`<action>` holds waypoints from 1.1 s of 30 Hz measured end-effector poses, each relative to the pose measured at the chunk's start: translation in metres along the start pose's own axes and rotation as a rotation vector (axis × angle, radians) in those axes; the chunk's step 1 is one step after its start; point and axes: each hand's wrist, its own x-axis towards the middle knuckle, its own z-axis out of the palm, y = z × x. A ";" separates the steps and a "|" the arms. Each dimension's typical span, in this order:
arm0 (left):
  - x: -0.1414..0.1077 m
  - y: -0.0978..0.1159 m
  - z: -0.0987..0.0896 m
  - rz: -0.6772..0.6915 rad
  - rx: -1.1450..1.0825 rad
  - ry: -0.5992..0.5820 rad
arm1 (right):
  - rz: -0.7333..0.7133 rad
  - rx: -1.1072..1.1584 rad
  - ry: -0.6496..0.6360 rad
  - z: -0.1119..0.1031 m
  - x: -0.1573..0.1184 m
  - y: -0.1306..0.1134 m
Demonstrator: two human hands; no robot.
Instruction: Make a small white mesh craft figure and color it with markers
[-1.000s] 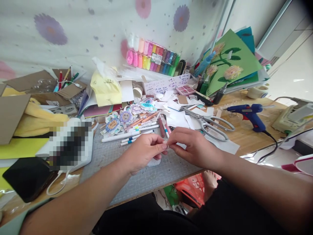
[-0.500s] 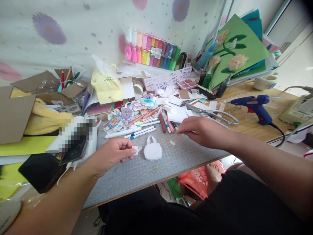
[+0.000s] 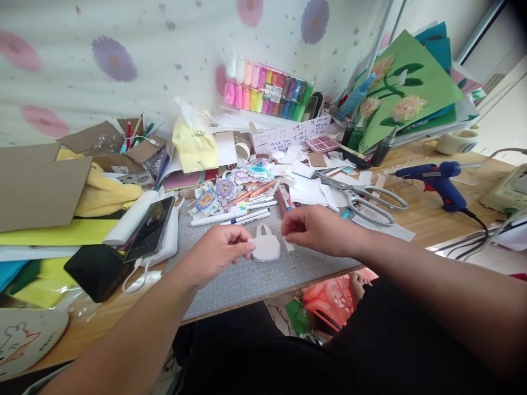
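A small white handbag-shaped craft piece (image 3: 267,248) with a looped handle lies on the grey cutting mat (image 3: 222,291), its plain face up and a frilly lower edge showing. My left hand (image 3: 224,248) is closed in a pinch at the piece's left edge. To its right, my right hand (image 3: 315,230) hovers low over the mat with fingers curled together; whatever they hold, if anything, is hidden. Just below those fingertips shows a pale strip (image 3: 290,246). Several white markers (image 3: 230,216) lie beyond the craft piece.
Grey-handled scissors (image 3: 362,195) and a blue glue gun (image 3: 438,184) lie to the right. Paper scraps and decorated cutouts (image 3: 225,187) cover the mat's far side. A phone (image 3: 150,227) and cable sit left, beside a black object (image 3: 95,271).
My left hand has moved right to the handbag-shaped piece, which now shows a plain face instead of a quilted one. My right hand has come closer to it. The view has shifted left.
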 end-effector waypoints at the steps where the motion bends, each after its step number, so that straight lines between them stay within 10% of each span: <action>1: -0.004 -0.005 -0.005 -0.024 0.039 -0.034 | -0.009 -0.053 -0.034 -0.003 -0.003 0.003; 14: -0.009 -0.020 -0.030 -0.027 0.515 0.046 | -0.046 -0.283 0.030 -0.019 -0.024 0.015; 33: 0.003 -0.009 0.021 0.203 0.688 0.277 | -0.080 -0.217 0.083 0.030 0.002 -0.003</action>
